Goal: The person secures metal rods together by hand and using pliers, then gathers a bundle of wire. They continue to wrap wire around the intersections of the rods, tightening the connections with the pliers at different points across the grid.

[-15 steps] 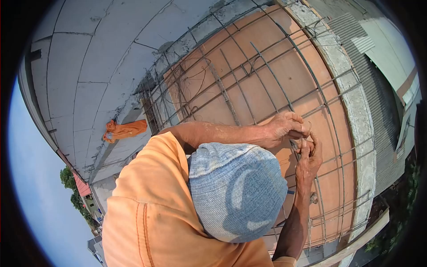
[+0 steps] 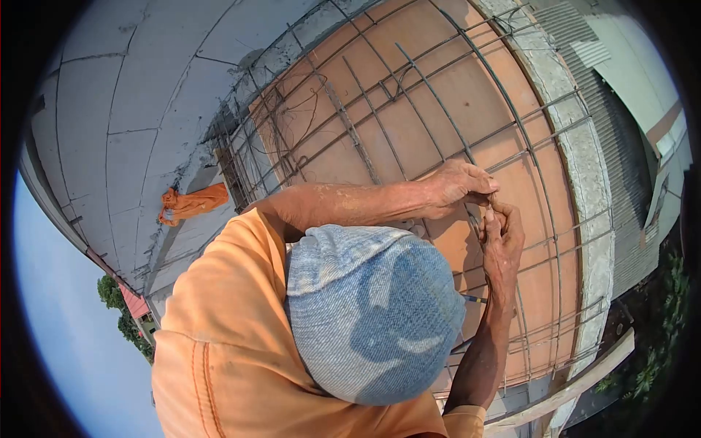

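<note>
My left hand (image 2: 461,185) reaches across from the left, its fingertips pinched on a thin wire (image 2: 493,196) that barely shows. Just below it, my right hand (image 2: 504,232) is raised with its fingers closed and their tips almost touching the left ones; what they hold is too small to make out. Both hands are over a grid of dark steel bars (image 2: 520,120), beside a bar crossing, above orange-brown panels (image 2: 467,102). A faded denim cap (image 2: 372,314) and an orange shirt (image 2: 226,321) fill the lower middle and hide part of the grid.
A rough concrete edge (image 2: 584,160) borders the panels on the right, with corrugated roofing (image 2: 628,146) beyond. Loose tangled wires (image 2: 292,117) lie on the grid's left part. An orange cloth (image 2: 196,203) rests by the grey block wall (image 2: 131,95). A plank (image 2: 584,379) lies lower right.
The view has shifted slightly, so the grid and cloth appear further left. My hands have come closer together at the fingertips, and the wire end that stuck up shows less.
</note>
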Motion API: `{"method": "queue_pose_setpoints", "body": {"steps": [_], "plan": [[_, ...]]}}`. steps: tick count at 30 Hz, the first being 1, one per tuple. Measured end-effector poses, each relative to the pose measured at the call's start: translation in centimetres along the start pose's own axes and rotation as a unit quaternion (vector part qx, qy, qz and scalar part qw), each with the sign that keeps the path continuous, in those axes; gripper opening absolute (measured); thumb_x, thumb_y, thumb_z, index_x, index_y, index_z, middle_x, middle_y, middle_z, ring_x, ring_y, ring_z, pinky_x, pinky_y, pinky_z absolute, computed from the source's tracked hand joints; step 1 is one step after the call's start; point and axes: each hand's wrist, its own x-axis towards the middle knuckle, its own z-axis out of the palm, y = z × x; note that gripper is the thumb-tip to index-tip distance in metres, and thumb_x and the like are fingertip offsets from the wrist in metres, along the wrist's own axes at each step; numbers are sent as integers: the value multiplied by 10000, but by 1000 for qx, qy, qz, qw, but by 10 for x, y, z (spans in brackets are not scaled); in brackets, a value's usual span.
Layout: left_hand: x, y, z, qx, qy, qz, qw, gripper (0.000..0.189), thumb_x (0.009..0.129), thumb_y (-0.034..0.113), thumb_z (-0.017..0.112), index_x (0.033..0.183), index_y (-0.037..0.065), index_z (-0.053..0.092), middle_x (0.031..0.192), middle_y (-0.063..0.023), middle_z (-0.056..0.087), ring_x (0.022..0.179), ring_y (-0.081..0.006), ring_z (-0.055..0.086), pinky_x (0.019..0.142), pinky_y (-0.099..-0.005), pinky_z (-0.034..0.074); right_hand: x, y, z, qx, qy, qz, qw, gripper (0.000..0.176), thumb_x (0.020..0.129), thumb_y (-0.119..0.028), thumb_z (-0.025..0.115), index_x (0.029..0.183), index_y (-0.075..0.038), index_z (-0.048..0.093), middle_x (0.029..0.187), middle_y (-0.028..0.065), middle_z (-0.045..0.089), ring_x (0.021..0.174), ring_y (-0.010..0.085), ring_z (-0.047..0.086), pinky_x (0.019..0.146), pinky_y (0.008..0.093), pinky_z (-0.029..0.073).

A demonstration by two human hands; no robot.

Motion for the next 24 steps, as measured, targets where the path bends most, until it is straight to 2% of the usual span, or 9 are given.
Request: {"method": "queue_pose_setpoints", "body": {"steps": [4,8,10,14,16,20,22,23,24], "plan": [[0,5,2,41,18,28,999,168,853,173,722,851,24,646,799,-59,653,742,-151,627,731,-296,520,1,2,1,-20,-66,-12,998,323,1021,-285,411,1049,4,552,667,37,517,601,106,489,563,281,415],[3,0,-7,45,25,17,999,155,857,173,723,837,31,664,828,-67,664,789,-158,639,776,-308,521,4,16,8,64,-67,35,995,278,1019,-260,464,1006,-3,569,703,3,509,620,80,446,577,245,402],[4,-5,-12,196,39,82,976,168,868,185,714,852,24,669,828,-66,662,788,-140,624,765,-294,508,12,38,15,-55,-7,-2,998,261,973,-218,475,1005,14,589,678,153,562,635,223,564,607,370,442],[3,-1,-14,260,70,87,959,182,879,196,703,881,15,677,838,-66,661,795,-127,609,765,-285,495,20,28,18,-104,5,-5,995,210,933,-154,490,984,20,596,702,226,589,654,331,607,618,426,454],[7,8,-17,190,19,62,980,198,893,206,682,890,8,682,833,-73,659,789,-134,614,752,-275,496,19,13,15,-253,62,-54,964,177,913,-108,480,959,25,586,758,247,625,687,397,633,615,465,466],[2,32,-31,300,60,30,952,218,913,220,648,903,4,677,817,-76,653,775,-149,622,706,-278,515,24,-6,-11,-320,83,-71,941,118,867,-71,512,911,15,579,764,234,629,685,419,634,602,487,478],[3,39,-45,282,137,44,949,267,933,228,609,1019,-22,650,799,-89,648,761,-163,642,629,-268,544,33,-10,-21,-442,107,-142,879,83,814,-47,556,875,1,584,730,214,616,680,387,649,591,465,498],[6,42,-49,218,168,-7,961,366,959,200,545,1220,-57,530,781,-116,646,698,-173,658,541,-260,556,42,-13,-21,-504,106,-157,843,60,779,-42,588,828,-9,599,698,178,608,661,339,660,568,439,507],[7,42,-48,218,169,-5,961,366,959,200,545,1220,-57,530,781,-116,646,698,-173,658,541,-260,556,50,-13,-20,-505,106,-159,842,60,779,-42,588,828,-9,599,698,178,608,661,339,660,568,439,507]]}}
